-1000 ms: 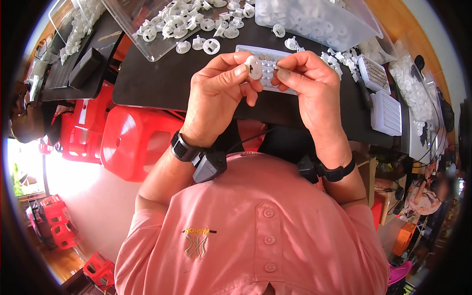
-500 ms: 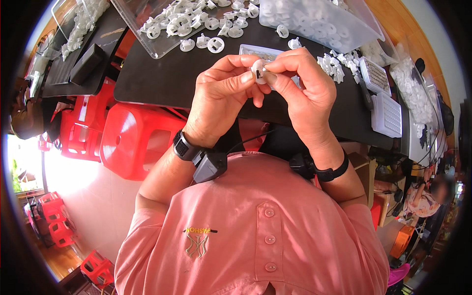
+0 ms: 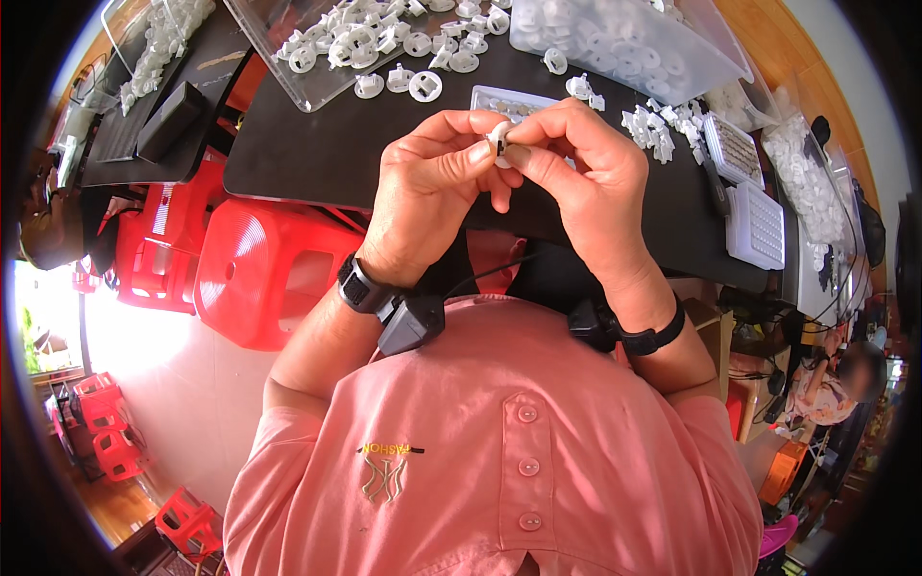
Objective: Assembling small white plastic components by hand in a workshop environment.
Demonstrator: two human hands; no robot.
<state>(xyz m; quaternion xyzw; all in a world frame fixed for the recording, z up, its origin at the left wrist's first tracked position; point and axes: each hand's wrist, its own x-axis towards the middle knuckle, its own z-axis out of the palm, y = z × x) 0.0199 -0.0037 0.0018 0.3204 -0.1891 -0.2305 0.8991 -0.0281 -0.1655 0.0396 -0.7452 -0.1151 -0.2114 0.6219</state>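
Above the near edge of the black table (image 3: 317, 158), my left hand (image 3: 432, 173) pinches a small round white plastic part (image 3: 498, 139) between thumb and forefinger. A dark slot shows in its side. My right hand (image 3: 591, 173) is closed in a pinch against the part's right side; whatever lies between those fingertips is hidden. Just behind my hands is a white tray (image 3: 488, 98) of small pieces, partly covered by them. Several similar round white plastic parts (image 3: 424, 86) lie scattered beyond, and a heap of smaller white plastic pieces (image 3: 653, 132) is to the right.
A clear bin (image 3: 615, 48) full of white parts stands at the back. Two small trays (image 3: 755, 226) (image 3: 735, 149) sit at the right beside a dark tool handle (image 3: 715, 187). Red plastic stools (image 3: 259, 274) are at the left. Another person (image 3: 826, 394) is far right.
My right fingertips have moved slightly left, closer against the round part. The small white bit seen between them earlier is now hidden. My left hand keeps its pinch.
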